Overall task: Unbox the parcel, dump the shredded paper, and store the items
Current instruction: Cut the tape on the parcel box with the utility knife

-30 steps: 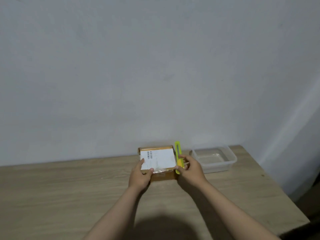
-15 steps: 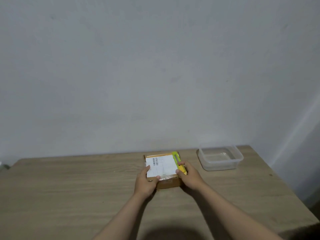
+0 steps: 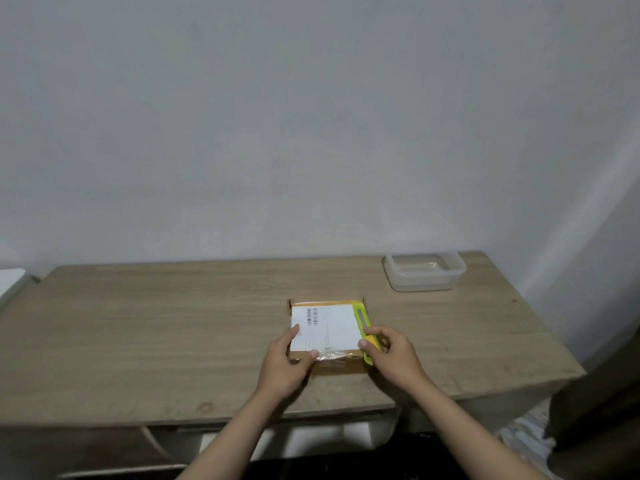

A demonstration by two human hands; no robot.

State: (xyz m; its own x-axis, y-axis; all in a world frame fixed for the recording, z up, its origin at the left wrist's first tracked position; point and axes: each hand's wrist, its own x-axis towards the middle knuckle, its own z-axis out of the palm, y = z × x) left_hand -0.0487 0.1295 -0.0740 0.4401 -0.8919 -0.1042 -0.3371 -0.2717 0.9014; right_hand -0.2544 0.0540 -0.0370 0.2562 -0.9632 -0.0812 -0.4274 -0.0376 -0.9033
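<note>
A small brown cardboard parcel [image 3: 329,329] with a white shipping label and clear tape lies flat on the wooden table [image 3: 173,334]. My left hand [image 3: 287,365] grips its near left corner, thumb on top of the label. My right hand [image 3: 393,358] holds a yellow-green box cutter [image 3: 363,323] that lies along the parcel's right edge, fingers curled round its near end. The parcel is closed.
A clear plastic container [image 3: 425,271] stands at the table's far right corner, by the wall. The table's front edge runs just below my wrists. A white object [image 3: 10,282] shows at the far left edge.
The parcel has come toward me, away from the wall and the container, with both hands still on it. The camera view has tilted down.
</note>
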